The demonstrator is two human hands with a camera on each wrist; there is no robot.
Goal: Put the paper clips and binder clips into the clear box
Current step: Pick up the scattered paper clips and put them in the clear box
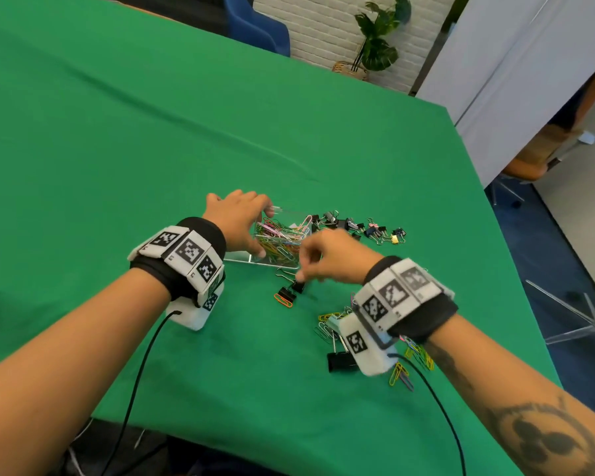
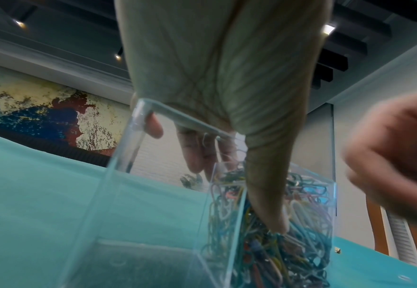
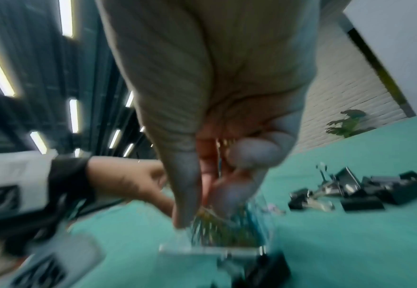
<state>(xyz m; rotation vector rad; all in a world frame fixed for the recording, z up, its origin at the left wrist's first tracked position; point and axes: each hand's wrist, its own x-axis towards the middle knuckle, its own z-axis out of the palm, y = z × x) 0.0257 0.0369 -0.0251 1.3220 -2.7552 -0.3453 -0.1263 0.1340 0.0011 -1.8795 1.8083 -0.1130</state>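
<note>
The clear box (image 1: 291,266) stands mid-table, one side packed with coloured paper clips (image 1: 280,240) and the other compartment (image 2: 138,259) bare. My left hand (image 1: 251,231) grips the box, thumb (image 2: 264,194) down on the near side and fingers (image 2: 192,152) over the far wall. My right hand (image 1: 301,274), blurred, hovers at the box's near right corner with curled fingers (image 3: 251,154) pinching something thin like a paper clip. A black binder clip (image 1: 298,287) lies just below its fingertips. Beside that lies another binder clip (image 1: 285,297) with an orange handle.
A heap of black binder clips (image 1: 361,228) lies right of the box. Loose paper clips (image 1: 327,326) and a large black binder clip (image 1: 339,360) sit under my right wrist. The green table's right edge (image 1: 516,269) is close; a person's legs (image 1: 564,132) show beyond it.
</note>
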